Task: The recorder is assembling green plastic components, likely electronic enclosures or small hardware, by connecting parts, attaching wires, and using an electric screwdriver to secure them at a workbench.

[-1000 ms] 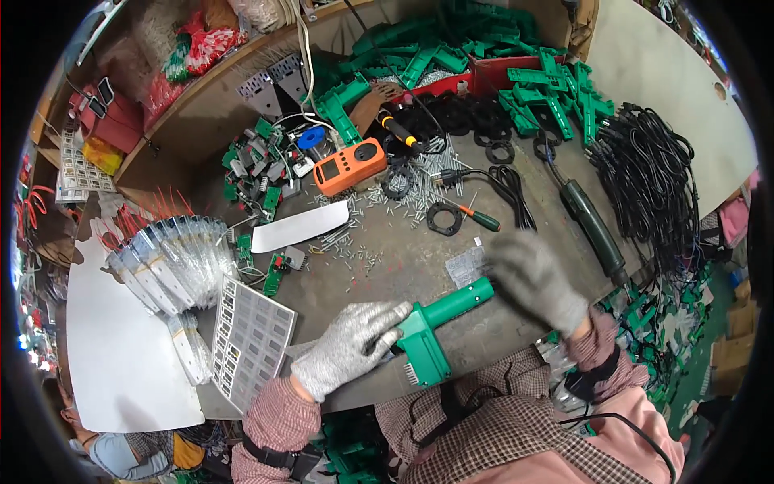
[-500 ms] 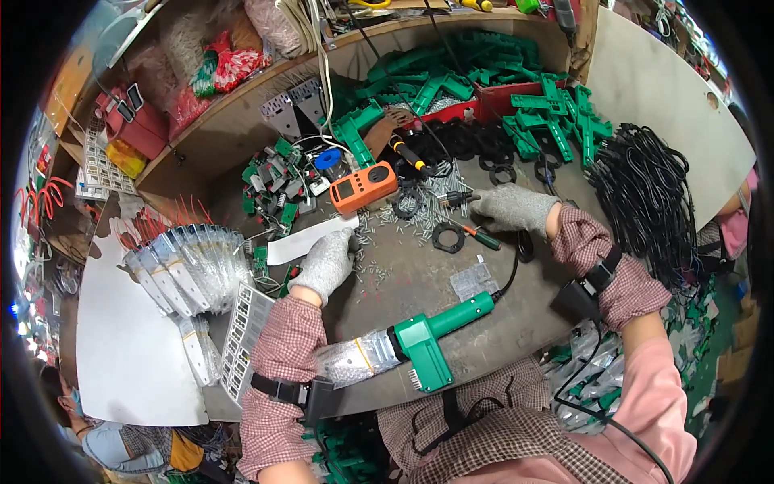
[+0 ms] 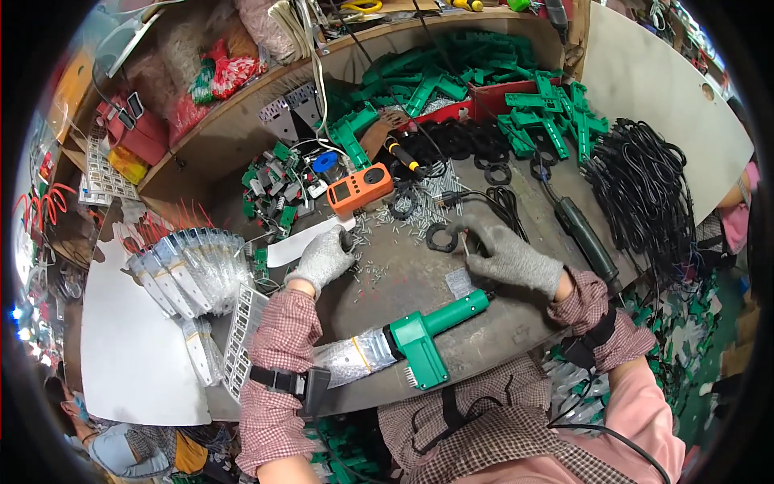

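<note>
My left hand point(image 3: 324, 256), in a grey glove, has its fingers curled at the end of a white paper strip point(image 3: 305, 242). A dark bit shows at its fingertips; what it is I cannot make out. My right hand point(image 3: 516, 260), also gloved, is bent with thumb and forefinger around something thin, too small to name. Just left of its fingertips lies a black ring point(image 3: 441, 237). Below both hands, a green heat-gun-shaped tool point(image 3: 427, 343) with a pistol-like body lies on the table, its other end in clear bubble wrap point(image 3: 355, 361).
Loose screws point(image 3: 423, 202) are scattered mid-table beside an orange meter point(image 3: 359, 188). A coiled black cord point(image 3: 504, 208) and a dark powered screwdriver point(image 3: 587, 238) lie rightward. Green housings point(image 3: 451, 68) pile at the back, black cables point(image 3: 645, 177) at right, wrapped parts point(image 3: 189, 270) at left.
My right hand has moved down and toward me, away from the plug. The red-and-green screwdriver no longer shows where it lay. My left hand has barely moved.
</note>
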### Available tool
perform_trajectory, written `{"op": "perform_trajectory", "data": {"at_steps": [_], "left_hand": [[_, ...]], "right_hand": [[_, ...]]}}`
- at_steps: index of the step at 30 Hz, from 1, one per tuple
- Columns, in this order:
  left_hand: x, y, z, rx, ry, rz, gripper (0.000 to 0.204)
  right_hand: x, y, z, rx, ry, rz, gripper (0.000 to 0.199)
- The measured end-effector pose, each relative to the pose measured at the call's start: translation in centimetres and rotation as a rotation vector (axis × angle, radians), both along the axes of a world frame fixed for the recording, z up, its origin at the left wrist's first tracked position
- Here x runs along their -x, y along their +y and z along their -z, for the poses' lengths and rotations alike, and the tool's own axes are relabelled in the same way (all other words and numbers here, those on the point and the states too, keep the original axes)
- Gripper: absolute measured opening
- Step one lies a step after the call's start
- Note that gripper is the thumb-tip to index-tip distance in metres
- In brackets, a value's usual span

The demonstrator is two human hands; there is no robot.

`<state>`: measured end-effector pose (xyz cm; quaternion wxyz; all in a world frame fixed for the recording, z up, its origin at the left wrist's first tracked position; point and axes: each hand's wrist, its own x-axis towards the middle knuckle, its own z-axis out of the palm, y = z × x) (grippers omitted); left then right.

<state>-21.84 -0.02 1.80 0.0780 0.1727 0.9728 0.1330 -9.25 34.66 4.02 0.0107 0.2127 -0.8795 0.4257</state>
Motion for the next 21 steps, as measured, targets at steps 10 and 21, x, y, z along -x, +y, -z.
{"op": "perform_trajectory", "data": {"at_steps": [10,21], "left_hand": [[-10.6,8.8,-1.9,-0.919,-0.770,0.212,0.028],[-10.6,8.1,-1.3,-0.917,-0.688,0.036,0.030]], "right_hand": [[-2.8,0.5,0.5,-0.595,0.382,0.011,0.028],[-9.1,-3.2,1.8,-0.182,0.152,-0.205,0.030]]}}
